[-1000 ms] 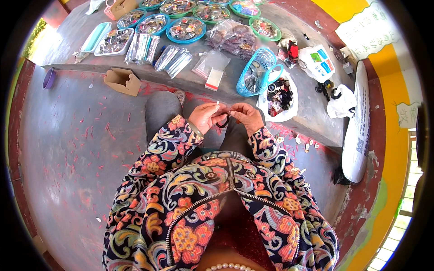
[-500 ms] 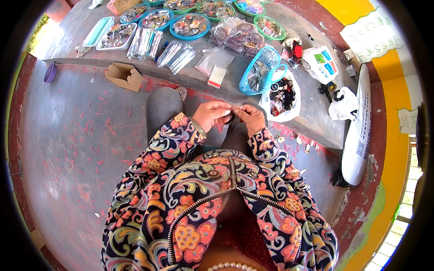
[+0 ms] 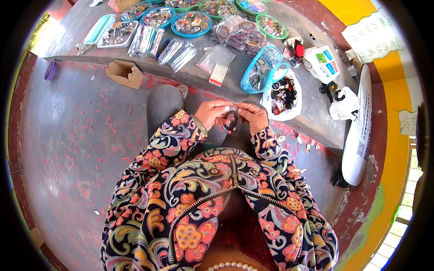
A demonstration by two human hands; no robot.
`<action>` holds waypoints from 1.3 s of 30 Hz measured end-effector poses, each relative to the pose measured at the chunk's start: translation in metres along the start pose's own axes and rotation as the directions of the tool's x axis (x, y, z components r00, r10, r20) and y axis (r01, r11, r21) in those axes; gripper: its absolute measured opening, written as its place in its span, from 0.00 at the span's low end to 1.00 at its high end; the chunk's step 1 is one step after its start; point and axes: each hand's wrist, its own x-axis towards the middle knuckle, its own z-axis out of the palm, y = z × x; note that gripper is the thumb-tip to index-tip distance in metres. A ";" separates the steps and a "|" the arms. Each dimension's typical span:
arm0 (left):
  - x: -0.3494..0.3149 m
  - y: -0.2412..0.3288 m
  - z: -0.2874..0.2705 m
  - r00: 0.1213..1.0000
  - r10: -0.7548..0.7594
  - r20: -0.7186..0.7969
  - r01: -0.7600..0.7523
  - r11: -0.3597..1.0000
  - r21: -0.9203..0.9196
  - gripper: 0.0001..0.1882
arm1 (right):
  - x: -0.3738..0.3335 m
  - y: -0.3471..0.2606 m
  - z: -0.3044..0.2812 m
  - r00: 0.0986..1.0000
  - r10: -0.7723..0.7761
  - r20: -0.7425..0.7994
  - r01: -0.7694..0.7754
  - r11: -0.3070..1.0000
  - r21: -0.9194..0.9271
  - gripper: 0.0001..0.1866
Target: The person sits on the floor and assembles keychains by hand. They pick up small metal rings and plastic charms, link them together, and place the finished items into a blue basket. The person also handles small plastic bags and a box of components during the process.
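In front of my lap, my left hand (image 3: 211,114) and my right hand (image 3: 254,117) are held close together, fingertips pinched. Between them they grip the top of what looks like a small clear plastic bag. A dark round loop (image 3: 232,119), resembling a hair tie, hangs below the fingertips, seemingly inside the bag. The clear film is hard to make out against my trousers. Just beyond my hands, on the raised step, lie a stack of clear plastic bags (image 3: 216,58) and a white card with a red edge (image 3: 218,75).
A blue basket (image 3: 253,81) and a white bag of dark hair accessories (image 3: 293,108) stand right of my hands. Colourful round trays (image 3: 191,35) of small goods line the step behind. An open cardboard box (image 3: 125,73) and a purple bowl (image 3: 51,70) sit to the left.
My hands have drawn slightly apart, the right one turning more palm-down. The dark loop now hangs lower and shows more fully between them.
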 end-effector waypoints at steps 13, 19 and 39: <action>0.000 0.001 -0.006 1.000 -0.012 0.027 0.012 1.000 0.005 0.10 | 0.002 0.010 -0.003 0.998 0.020 0.059 -0.037 0.956 0.291 0.05; -0.003 0.008 0.000 0.995 -0.016 0.095 0.025 0.995 -0.096 0.14 | 0.003 0.011 -0.005 0.998 -0.011 0.059 -0.002 0.976 0.219 0.05; 0.005 -0.006 -0.004 0.993 0.072 -0.093 -0.045 0.963 0.265 0.09 | -0.003 -0.008 0.003 0.994 0.109 -0.008 -0.105 0.976 0.191 0.12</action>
